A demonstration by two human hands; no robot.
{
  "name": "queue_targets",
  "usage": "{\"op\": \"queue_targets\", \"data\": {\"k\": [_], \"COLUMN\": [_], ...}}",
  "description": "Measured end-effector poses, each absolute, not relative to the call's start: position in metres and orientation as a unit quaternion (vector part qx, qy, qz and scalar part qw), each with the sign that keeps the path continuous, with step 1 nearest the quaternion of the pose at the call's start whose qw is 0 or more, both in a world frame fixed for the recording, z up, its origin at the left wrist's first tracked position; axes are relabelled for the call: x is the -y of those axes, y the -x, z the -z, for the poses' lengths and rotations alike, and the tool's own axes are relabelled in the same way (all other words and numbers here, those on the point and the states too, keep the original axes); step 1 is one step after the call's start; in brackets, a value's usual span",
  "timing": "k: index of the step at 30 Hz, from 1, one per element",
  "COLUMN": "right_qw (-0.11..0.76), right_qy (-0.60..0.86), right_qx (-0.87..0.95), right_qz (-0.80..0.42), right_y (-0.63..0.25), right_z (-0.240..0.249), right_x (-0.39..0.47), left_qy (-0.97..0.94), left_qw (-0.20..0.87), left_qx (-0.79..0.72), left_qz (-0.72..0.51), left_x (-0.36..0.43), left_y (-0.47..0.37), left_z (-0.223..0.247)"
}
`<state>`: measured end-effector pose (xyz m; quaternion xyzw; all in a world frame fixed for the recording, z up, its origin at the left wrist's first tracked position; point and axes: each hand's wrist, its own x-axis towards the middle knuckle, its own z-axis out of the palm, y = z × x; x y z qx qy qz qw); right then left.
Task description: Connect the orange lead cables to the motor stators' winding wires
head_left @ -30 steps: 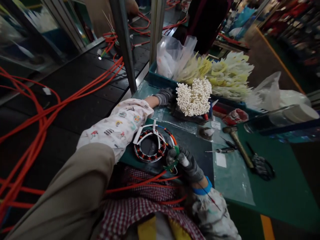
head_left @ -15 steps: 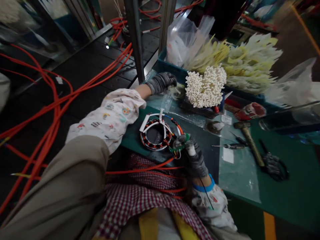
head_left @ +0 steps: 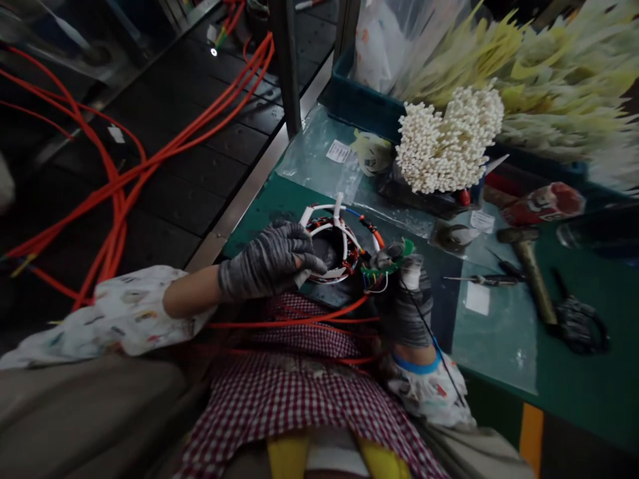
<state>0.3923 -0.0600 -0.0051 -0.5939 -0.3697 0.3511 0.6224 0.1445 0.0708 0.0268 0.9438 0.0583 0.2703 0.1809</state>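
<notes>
My left hand [head_left: 269, 261], in a grey knit glove, is closed at the near left rim of a ring-shaped wire-wound stator [head_left: 352, 258]. A small pale strip [head_left: 301, 277] shows at its fingertips; the material cannot be made out. White sleeved leads [head_left: 319, 208] loop over the stator's top. My right hand [head_left: 413, 293], also gloved with white wrap on a finger, grips a green circuit board [head_left: 379, 270] just right of the stator. Coloured wires run from the board. An orange cable [head_left: 299, 322] leads from there across my lap.
Behind the stator are a bunch of white-tipped stems [head_left: 449, 143] and a blue bin [head_left: 367, 100] of yellowish sleeving. To the right lie a screwdriver [head_left: 492, 280], a hammer [head_left: 534, 273], a black tape roll [head_left: 582, 322] and a red can [head_left: 546, 203]. Orange cables [head_left: 124, 179] cross the floor left.
My left hand has come back from the clear bag beside the white stems to the stator's near left rim, with a pale strip at its fingertips. My right hand still holds the board.
</notes>
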Motion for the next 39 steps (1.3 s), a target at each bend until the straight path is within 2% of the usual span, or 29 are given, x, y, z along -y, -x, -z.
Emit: {"op": "queue_targets", "data": {"k": [4, 7, 11, 14, 15, 18, 21, 23, 27, 29, 33, 39], "right_qw": [0.634, 0.608, 0.525, 0.414, 0.37, 0.254, 0.196, 0.191, 0.222, 0.259, 0.345, 0.332], "right_qy": [0.611, 0.605, 0.598, 0.622, 0.635, 0.661, 0.641, 0.619, 0.619, 0.62, 0.572, 0.547], "right_qx": [0.39, 0.445, 0.551, 0.639, 0.661, 0.704, 0.742, 0.762, 0.753, 0.74, 0.744, 0.761], "right_qz": [-0.269, -0.259, -0.251, -0.185, -0.15, -0.045, 0.007, 0.006, -0.016, -0.009, 0.016, -0.104], "right_y": [-0.386, -0.378, -0.363, -0.35, -0.345, -0.336, -0.336, -0.34, -0.342, -0.338, -0.334, -0.344], "right_z": [-0.008, -0.02, -0.019, -0.006, -0.001, 0.005, 0.001, -0.004, -0.003, 0.003, 0.015, 0.03], "right_x": [0.062, 0.063, 0.054, 0.044, 0.042, 0.036, 0.031, 0.03, 0.042, 0.058, 0.089, 0.103], "left_qy": [-0.964, -0.959, -0.96, -0.957, -0.952, -0.906, -0.827, -0.804, -0.809, -0.795, -0.77, -0.811], "left_qw": [0.19, 0.21, 0.172, 0.146, 0.169, 0.325, 0.413, 0.437, 0.549, 0.566, 0.55, 0.481], "left_qx": [-0.11, -0.119, -0.112, -0.113, -0.101, -0.11, -0.228, -0.267, -0.126, -0.094, -0.132, -0.177], "left_qz": [-0.153, -0.145, -0.19, -0.224, -0.233, -0.249, -0.305, -0.302, -0.169, -0.194, -0.295, -0.281], "left_x": [-0.086, -0.088, -0.064, -0.049, -0.048, -0.064, -0.099, -0.122, -0.133, -0.114, -0.061, -0.029], "left_y": [-0.146, -0.144, -0.136, -0.121, -0.115, -0.1, -0.101, -0.114, -0.146, -0.152, -0.141, -0.127], "left_z": [-0.017, -0.019, -0.012, 0.0, 0.002, 0.0, -0.009, -0.011, 0.003, 0.012, 0.016, 0.014]}}
